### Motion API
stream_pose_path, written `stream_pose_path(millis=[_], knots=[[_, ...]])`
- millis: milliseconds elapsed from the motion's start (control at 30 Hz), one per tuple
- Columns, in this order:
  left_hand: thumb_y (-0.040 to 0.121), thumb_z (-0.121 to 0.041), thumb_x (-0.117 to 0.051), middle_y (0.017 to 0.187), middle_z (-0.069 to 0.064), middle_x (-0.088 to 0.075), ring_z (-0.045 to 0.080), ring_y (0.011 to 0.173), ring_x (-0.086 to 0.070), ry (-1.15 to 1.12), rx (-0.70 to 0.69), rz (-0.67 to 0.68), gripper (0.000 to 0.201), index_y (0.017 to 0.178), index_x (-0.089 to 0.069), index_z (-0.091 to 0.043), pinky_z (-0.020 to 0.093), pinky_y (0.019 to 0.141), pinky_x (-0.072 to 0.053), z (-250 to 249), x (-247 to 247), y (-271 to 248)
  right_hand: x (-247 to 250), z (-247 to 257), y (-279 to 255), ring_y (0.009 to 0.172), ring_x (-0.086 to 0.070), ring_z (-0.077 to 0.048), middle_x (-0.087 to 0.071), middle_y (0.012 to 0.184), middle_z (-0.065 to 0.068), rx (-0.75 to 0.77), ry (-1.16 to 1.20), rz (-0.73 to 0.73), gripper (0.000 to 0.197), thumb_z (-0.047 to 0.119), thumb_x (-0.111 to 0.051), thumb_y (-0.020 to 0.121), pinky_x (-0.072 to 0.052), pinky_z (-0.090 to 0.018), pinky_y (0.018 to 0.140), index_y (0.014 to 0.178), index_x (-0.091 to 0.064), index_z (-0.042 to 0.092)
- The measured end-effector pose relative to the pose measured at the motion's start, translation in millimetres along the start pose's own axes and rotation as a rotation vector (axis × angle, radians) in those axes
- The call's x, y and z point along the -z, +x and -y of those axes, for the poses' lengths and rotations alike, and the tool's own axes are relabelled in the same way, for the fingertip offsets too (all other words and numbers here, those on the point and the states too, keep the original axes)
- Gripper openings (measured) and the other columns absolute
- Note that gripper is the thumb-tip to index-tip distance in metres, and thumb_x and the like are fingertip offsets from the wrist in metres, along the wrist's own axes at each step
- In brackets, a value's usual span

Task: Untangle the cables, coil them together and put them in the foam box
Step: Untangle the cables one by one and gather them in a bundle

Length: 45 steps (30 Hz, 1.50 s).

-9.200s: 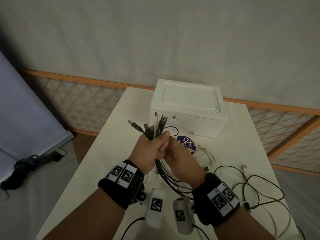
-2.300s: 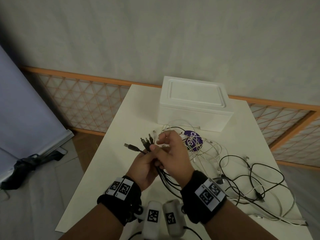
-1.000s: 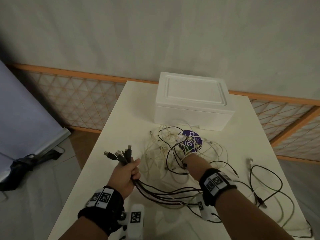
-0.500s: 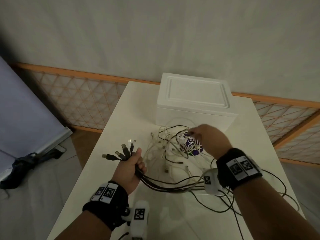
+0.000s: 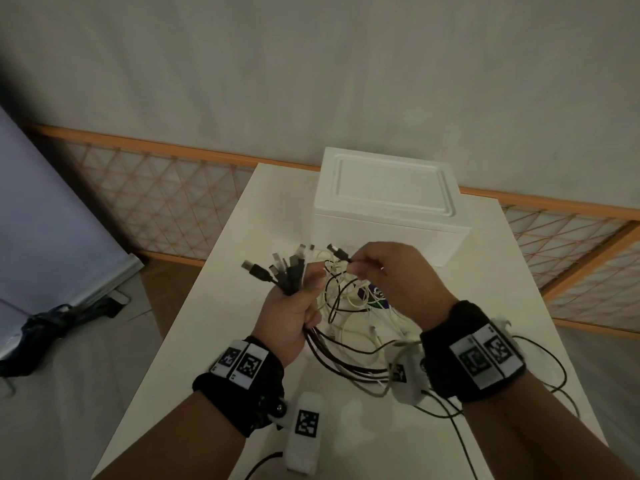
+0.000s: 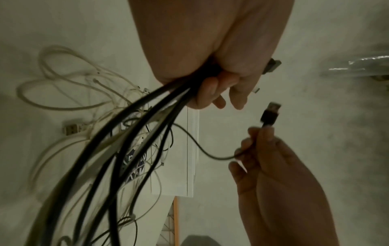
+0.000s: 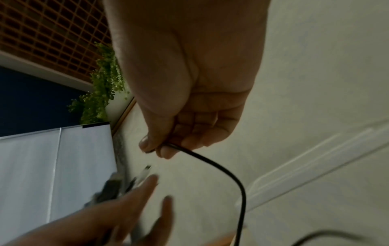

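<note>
Left hand clamped on plug bundle; right hand pinching black cable behind its plug, at 3 o'clock. Light, limp, snag-prone: best gripped at stiff plugs.

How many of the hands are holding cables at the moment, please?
2: the left hand grips a bundle of cables; the right hand pinches one black cable behind its plug.

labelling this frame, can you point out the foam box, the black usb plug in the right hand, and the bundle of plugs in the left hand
foam box (image 5: 389, 188), head view, middle of its lid
black usb plug (image 6: 270, 114), left wrist view, its dark housing
bundle of plugs (image 5: 280, 270), head view, fanned connector ends
</note>
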<state>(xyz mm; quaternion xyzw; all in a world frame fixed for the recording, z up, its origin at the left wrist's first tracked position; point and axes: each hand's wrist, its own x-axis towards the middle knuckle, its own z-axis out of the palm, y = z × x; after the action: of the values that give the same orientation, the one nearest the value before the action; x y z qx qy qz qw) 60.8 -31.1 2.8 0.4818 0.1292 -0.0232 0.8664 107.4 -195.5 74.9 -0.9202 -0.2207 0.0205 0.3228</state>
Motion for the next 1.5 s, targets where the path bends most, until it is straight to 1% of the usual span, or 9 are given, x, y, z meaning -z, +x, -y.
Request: stream_pose_path(millis=[200,400,533,633,767,933,1033,1133,1500], knots=[[0.092,0.005,-0.051,0.052,-0.002,-0.034,0.008,0.040,-0.030,0.155,0.001,0.116,0.046,0.060,-0.063,-0.027,0.021,0.042,-0.032,8.5,-4.6,-13.3,-35.6,18.4,-13.1,0.069,-0.055,-0.013,-0.059,0.072,0.008,0.061,0.124,0.010,0.008,0.029,-0.062,0.090,-0.046,-0.033,0.067,0.085,-0.057,0.024],[0.084,-0.009,-0.063,0.064,0.007,-0.031,0.010,0.040,-0.026,0.166,0.037,0.183,0.018,0.070,-0.062,-0.020,0.021,0.040,-0.027,3.0,-0.3,-20.0,-46.3,9.0,-11.9,0.090,-0.055,-0.017,-0.056,0.098,0.002,0.085,0.108,-0.200,0.022,0.042,-0.064,0.083,-0.047,-0.033,0.082,0.093,-0.063,0.022],[0.080,-0.031,-0.064,0.055,-0.003,-0.039,0.006,0.038,-0.026,0.095,-0.020,0.106,0.014,0.069,-0.066,-0.023,0.020,0.038,-0.024,-7.0,1.6,-18.9,-42.2,8.1,-19.5,0.096,-0.060,-0.004,-0.062,0.104,0.011,-0.009,0.321,0.100,0.056,0.061,-0.052,0.085,-0.050,-0.032,0.087,0.131,-0.041,0.029],[0.078,-0.031,-0.065,0.053,-0.004,-0.040,0.007,0.038,-0.028,0.074,-0.019,0.032,0.020,0.070,-0.056,-0.016,0.019,0.037,-0.024,-8.5,6.1,-15.1,-44.0,8.1,-29.3,0.091,-0.066,-0.011,-0.071,0.093,0.004,-0.054,0.338,0.328,0.058,0.047,-0.053,0.092,-0.051,-0.033,0.087,0.141,-0.030,0.027],[0.087,-0.025,-0.066,0.050,-0.004,-0.037,0.010,0.045,-0.030,0.148,-0.008,-0.085,0.021,0.071,-0.057,-0.015,0.022,0.044,-0.026,-2.9,8.4,-12.4,-47.3,6.3,-37.8,0.076,-0.063,-0.012,-0.070,0.081,-0.001,0.042,0.075,0.290,0.054,0.031,-0.063,0.089,-0.050,-0.031,0.075,0.136,-0.037,0.025],[0.088,-0.025,-0.060,0.051,0.002,-0.051,0.018,0.058,-0.060,-0.177,-0.007,-0.096,0.015,0.082,-0.058,-0.011,0.038,0.076,-0.055,-11.4,5.9,-13.2,-37.0,-2.6,-36.2,0.064,-0.052,0.005,-0.063,0.075,0.013,0.105,-0.099,0.187,0.015,0.030,-0.060,0.090,-0.032,-0.014,0.066,0.103,-0.063,0.026],[0.084,-0.032,-0.062,0.045,-0.006,-0.032,0.009,0.042,-0.040,-0.370,-0.035,-0.148,0.028,0.064,-0.048,-0.019,0.029,0.060,-0.055,-24.9,19.8,-9.8,-28.5,-17.4,-36.7,0.079,-0.060,-0.007,-0.067,0.085,0.010,0.067,-0.263,0.100,0.011,0.032,-0.058,0.090,-0.038,-0.023,0.072,0.095,-0.067,0.027],[0.090,-0.034,-0.059,0.044,-0.009,-0.025,0.006,0.036,-0.025,-0.462,-0.079,-0.214,0.046,0.048,-0.045,-0.023,0.018,0.042,-0.036,-37.2,39.6,-3.1,-21.3,-32.4,-42.2,0.079,-0.056,-0.005,-0.064,0.085,0.013,-0.024,-0.118,0.136,0.012,0.031,-0.060,0.091,-0.041,-0.022,0.075,0.094,-0.068,0.023],[0.094,-0.028,-0.060,0.046,-0.008,-0.022,0.007,0.038,-0.020,-0.391,-0.174,-0.301,0.044,0.052,-0.048,-0.023,0.018,0.037,-0.023,-53.7,42.0,7.4,-27.3,-25.7,-50.4,0.087,-0.059,-0.011,-0.068,0.090,0.007,0.095,-0.171,0.088,0.015,0.029,-0.055,0.094,-0.046,-0.028,0.078,0.098,-0.067,0.020]])
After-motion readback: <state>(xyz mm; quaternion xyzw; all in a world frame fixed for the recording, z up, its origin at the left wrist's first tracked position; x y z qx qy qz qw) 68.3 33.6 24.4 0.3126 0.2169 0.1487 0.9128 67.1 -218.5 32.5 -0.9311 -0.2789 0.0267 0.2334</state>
